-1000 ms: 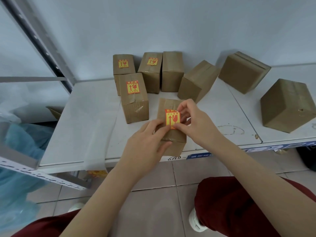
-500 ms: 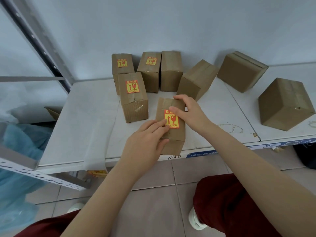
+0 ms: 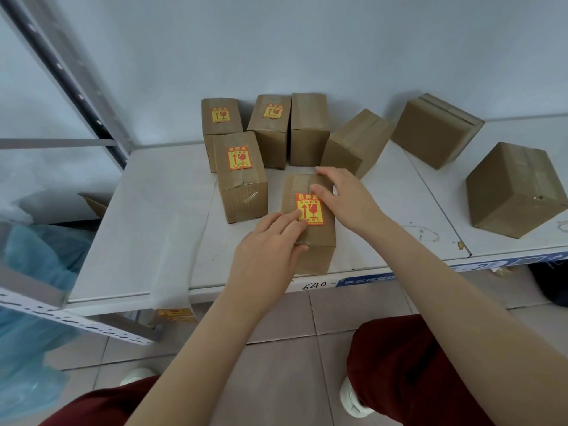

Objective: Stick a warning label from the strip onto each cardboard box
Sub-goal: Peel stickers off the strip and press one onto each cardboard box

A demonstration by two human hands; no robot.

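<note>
A small cardboard box stands near the front edge of the white shelf. A yellow and red warning label lies flat on its top. My left hand rests against the box's left side, its fingertips touching the label's lower left corner. My right hand lies flat on the box top, its thumb at the label's upper edge. Three labelled boxes stand behind: one nearest, two at the back. Several plain boxes sit to the right.
A strip of labels hangs below the shelf's front edge. A metal rack upright rises on the left, with blue plastic beside it. My knees in dark red trousers are over the tiled floor.
The label was held above the box between both hands; now it lies stuck flat on the top. My right hand has opened and flattened over it, and my left fingers slid to its corner.
</note>
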